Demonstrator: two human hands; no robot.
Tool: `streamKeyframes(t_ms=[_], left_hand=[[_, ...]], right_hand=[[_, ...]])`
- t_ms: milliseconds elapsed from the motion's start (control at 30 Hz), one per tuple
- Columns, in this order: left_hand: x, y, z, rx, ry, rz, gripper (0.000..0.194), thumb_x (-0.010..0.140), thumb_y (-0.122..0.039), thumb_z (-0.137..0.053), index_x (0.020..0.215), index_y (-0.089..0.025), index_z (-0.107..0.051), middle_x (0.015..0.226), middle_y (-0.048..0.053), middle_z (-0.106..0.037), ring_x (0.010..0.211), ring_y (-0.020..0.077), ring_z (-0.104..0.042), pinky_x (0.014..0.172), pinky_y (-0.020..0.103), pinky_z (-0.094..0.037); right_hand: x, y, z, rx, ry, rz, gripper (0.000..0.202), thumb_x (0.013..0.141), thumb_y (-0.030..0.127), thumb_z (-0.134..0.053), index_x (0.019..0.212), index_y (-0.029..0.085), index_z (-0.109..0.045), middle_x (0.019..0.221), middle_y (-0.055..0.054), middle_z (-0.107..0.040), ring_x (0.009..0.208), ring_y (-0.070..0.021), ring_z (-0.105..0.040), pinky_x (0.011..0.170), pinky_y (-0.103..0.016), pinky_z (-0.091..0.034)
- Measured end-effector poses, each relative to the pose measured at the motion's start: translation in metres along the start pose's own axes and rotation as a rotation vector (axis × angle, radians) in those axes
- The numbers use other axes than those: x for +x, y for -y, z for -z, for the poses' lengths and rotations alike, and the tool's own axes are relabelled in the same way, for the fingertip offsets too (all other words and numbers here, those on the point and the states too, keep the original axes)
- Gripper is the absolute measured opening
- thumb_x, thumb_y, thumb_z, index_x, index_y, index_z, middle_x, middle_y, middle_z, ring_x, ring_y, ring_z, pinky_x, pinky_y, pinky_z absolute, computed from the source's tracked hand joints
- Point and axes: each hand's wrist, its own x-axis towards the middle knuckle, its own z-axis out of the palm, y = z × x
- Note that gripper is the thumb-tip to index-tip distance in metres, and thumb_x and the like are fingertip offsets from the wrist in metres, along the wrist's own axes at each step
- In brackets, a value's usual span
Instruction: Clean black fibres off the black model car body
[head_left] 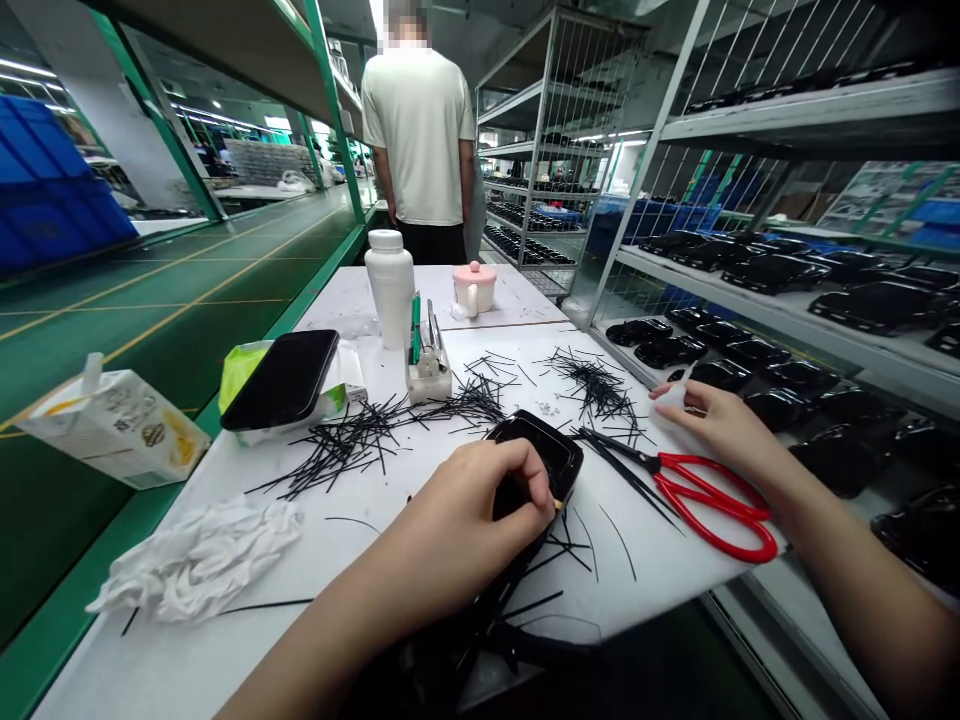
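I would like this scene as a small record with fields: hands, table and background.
Left hand: over a glossy black shell; grip unclear
Right hand: holding a small white item
Beside shell: red-handled scissors
Table: loose black strips, black phone, white bottle, pink-lidded cup, crumpled white cloth
Left edge: printed carton
Right side: rack with car-shaped black shells
Ahead: person in white shirt, back turned

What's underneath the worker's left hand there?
A glossy black shell; its rounded far end shows beyond the left hand, and thin black strips lie around it on the white table. The hand and forearm cover its middle, so details there can't be seen.
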Motion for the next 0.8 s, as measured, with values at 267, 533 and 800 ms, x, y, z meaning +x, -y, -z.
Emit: streamKeyframes(t_ms=[267, 533, 800], left_hand=[[-0.001, 0.001, 0.001, 0.01, 0.046, -0.033, 0.011, 0.086, -0.018, -0.056, 0.077, -0.024, -0.053, 0.086, -0.005, -0.066, 0.098, 0.0201, -0.06, 0.079, 0.028, -0.043], [0.001, -0.002, 0.002, 0.005, 0.028, -0.029, 0.01, 0.085, -0.015, -0.057, 0.079, -0.023, -0.057, 0.089, -0.004, -0.067, 0.093, 0.0179, -0.065, 0.08, 0.027, -0.046], [0.0, -0.004, 0.001, -0.086, 0.048, -0.028, 0.01, 0.085, -0.012, -0.058, 0.082, -0.021, -0.058, 0.091, -0.003, -0.067, 0.091, 0.0135, -0.066, 0.08, 0.023, -0.048]], right_hand=[[-0.028, 0.012, 0.015, -0.137, -0.257, -0.032, 0.052, 0.079, 0.051, -0.07, 0.115, 0.02, -0.049, 0.115, -0.018, -0.063, 0.1, -0.0332, -0.063, 0.081, -0.042, -0.051], [-0.069, 0.057, -0.021, -0.419, 0.292, 0.219, 0.022, 0.089, 0.044, -0.051, 0.081, 0.024, -0.058, 0.082, -0.004, -0.065, 0.072, -0.0232, -0.061, 0.063, -0.037, -0.046], [-0.076, 0.084, -0.006, 0.247, 0.091, 0.098, 0.023, 0.086, 0.046, -0.065, 0.093, 0.025, -0.062, 0.079, -0.001, -0.068, 0.061, -0.0166, -0.064, 0.058, -0.03, -0.055]])
